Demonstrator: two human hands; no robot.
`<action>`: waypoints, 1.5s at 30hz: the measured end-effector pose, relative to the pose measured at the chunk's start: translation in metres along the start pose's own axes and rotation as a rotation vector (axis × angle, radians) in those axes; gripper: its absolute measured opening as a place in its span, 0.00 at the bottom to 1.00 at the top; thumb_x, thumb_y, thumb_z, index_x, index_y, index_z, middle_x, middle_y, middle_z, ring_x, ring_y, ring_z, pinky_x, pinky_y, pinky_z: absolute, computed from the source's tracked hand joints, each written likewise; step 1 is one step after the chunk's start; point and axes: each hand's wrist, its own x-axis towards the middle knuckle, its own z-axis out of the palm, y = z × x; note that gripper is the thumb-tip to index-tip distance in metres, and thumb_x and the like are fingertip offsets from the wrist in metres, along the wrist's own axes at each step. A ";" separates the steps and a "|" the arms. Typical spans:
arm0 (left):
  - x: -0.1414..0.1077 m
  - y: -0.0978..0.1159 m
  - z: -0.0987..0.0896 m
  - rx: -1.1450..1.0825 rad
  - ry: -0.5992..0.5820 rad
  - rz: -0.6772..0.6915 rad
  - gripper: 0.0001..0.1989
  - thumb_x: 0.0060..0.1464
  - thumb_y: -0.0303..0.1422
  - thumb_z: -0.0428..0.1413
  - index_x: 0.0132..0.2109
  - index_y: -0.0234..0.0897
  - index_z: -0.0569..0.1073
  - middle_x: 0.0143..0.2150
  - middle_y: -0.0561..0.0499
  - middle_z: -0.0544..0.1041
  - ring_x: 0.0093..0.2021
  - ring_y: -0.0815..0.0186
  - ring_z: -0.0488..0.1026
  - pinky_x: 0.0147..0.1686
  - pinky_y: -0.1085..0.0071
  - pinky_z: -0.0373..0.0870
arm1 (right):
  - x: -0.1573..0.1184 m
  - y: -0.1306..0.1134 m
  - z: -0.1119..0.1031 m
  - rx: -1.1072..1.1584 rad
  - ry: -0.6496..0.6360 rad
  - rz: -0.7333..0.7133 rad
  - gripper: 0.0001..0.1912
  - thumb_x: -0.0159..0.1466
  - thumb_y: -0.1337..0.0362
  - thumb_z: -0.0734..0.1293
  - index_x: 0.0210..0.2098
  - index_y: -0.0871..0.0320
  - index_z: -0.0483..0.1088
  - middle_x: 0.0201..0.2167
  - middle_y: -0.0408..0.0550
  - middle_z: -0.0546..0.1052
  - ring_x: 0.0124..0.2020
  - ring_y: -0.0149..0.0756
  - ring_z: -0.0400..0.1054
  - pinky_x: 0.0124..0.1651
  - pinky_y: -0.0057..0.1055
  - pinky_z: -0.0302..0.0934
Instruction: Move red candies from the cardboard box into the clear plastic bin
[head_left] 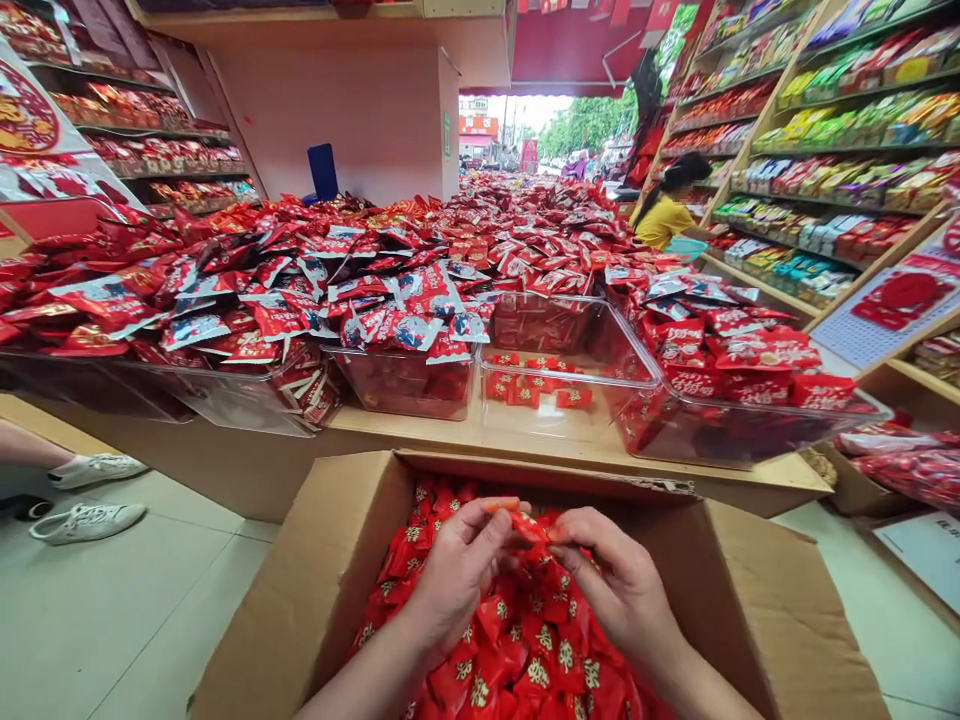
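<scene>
Here's the open carton (300, 565) across the lower frame; above it the left hand (465, 560) angles up and rightward, thumb and fingers pinching a small red packet (530, 527) below frame centre, and the right hand (619, 570) leans in from lower right, fingertips clamped on the packet's other end.

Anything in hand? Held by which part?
A red packet, pinched at its two ends: one by the fingers of the left hand, one by the right hand.
</scene>
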 end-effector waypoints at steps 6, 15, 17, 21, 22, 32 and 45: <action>-0.001 0.001 0.001 0.059 -0.025 0.047 0.18 0.41 0.27 0.60 0.42 0.36 0.68 0.36 0.50 0.76 0.33 0.71 0.71 0.34 0.74 0.66 | -0.006 0.001 0.007 0.040 -0.001 0.057 0.12 0.57 0.69 0.61 0.41 0.52 0.66 0.43 0.51 0.65 0.44 0.37 0.62 0.42 0.32 0.61; 0.002 -0.006 -0.003 0.279 -0.012 0.075 0.14 0.39 0.28 0.61 0.36 0.35 0.69 0.30 0.55 0.73 0.27 0.75 0.69 0.30 0.76 0.67 | 0.001 0.008 0.012 0.302 -0.055 0.415 0.10 0.56 0.59 0.64 0.24 0.60 0.68 0.28 0.46 0.67 0.29 0.31 0.62 0.28 0.26 0.60; 0.003 -0.004 -0.003 0.287 0.023 0.077 0.12 0.37 0.27 0.62 0.31 0.33 0.69 0.26 0.56 0.74 0.25 0.75 0.69 0.28 0.78 0.67 | 0.000 0.009 0.012 0.345 -0.035 0.426 0.10 0.55 0.59 0.64 0.23 0.60 0.69 0.28 0.46 0.66 0.27 0.31 0.60 0.24 0.25 0.59; 0.004 -0.001 -0.001 0.272 0.092 0.151 0.09 0.34 0.27 0.63 0.27 0.32 0.71 0.24 0.56 0.74 0.26 0.75 0.68 0.29 0.80 0.66 | 0.000 0.007 0.012 0.521 0.017 0.473 0.09 0.54 0.60 0.66 0.23 0.60 0.70 0.28 0.45 0.66 0.27 0.29 0.60 0.24 0.24 0.59; 0.004 -0.001 0.000 0.259 0.111 0.164 0.09 0.34 0.27 0.63 0.26 0.32 0.71 0.23 0.56 0.74 0.26 0.76 0.68 0.28 0.81 0.66 | 0.000 0.006 0.012 0.574 0.024 0.484 0.08 0.54 0.61 0.66 0.23 0.60 0.71 0.27 0.44 0.66 0.26 0.28 0.60 0.24 0.24 0.59; -0.001 -0.005 0.001 0.261 0.088 0.144 0.07 0.38 0.29 0.61 0.28 0.35 0.70 0.25 0.57 0.72 0.27 0.74 0.67 0.30 0.79 0.65 | -0.001 0.004 0.012 0.631 0.035 0.579 0.10 0.51 0.62 0.69 0.32 0.58 0.68 0.26 0.42 0.70 0.24 0.28 0.64 0.28 0.27 0.61; -0.007 -0.009 0.001 0.250 -0.097 0.140 0.13 0.43 0.27 0.58 0.38 0.40 0.66 0.34 0.55 0.71 0.32 0.72 0.68 0.34 0.75 0.65 | -0.001 -0.003 0.018 0.472 0.077 0.495 0.11 0.51 0.60 0.68 0.34 0.56 0.67 0.33 0.44 0.72 0.36 0.33 0.66 0.38 0.27 0.62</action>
